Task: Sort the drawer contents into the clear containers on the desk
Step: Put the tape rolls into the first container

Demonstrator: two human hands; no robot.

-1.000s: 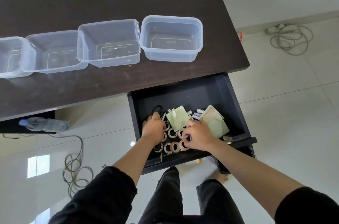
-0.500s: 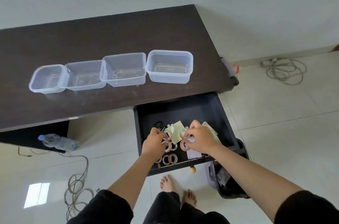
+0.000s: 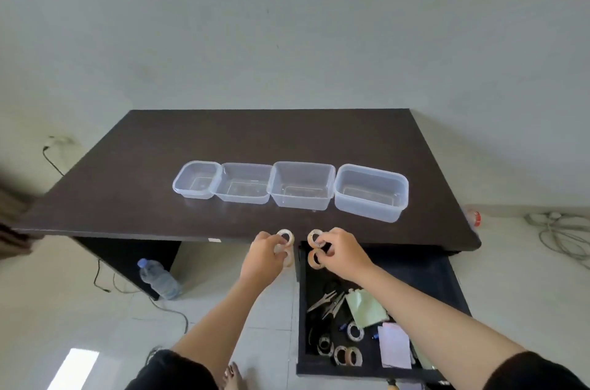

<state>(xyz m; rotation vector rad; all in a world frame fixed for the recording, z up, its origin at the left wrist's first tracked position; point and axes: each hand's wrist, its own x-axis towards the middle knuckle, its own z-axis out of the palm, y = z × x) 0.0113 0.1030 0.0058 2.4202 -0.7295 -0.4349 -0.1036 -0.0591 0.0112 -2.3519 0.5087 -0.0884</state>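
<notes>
I am gripping two tape rolls (image 3: 285,244) in my left hand (image 3: 265,257) and two more in my right hand (image 3: 343,254), hovering at the desk's (image 3: 127,198) near edge. The clear containers (image 3: 301,185) are lying at 12 o'clock, row running 9-to-3; both hands about equally near.

Both bare forearms extended forward, side by side; left hand (image 3: 266,254) and right hand (image 3: 341,254) each with fingers curled, pinching tape rolls (image 3: 314,247).
</notes>
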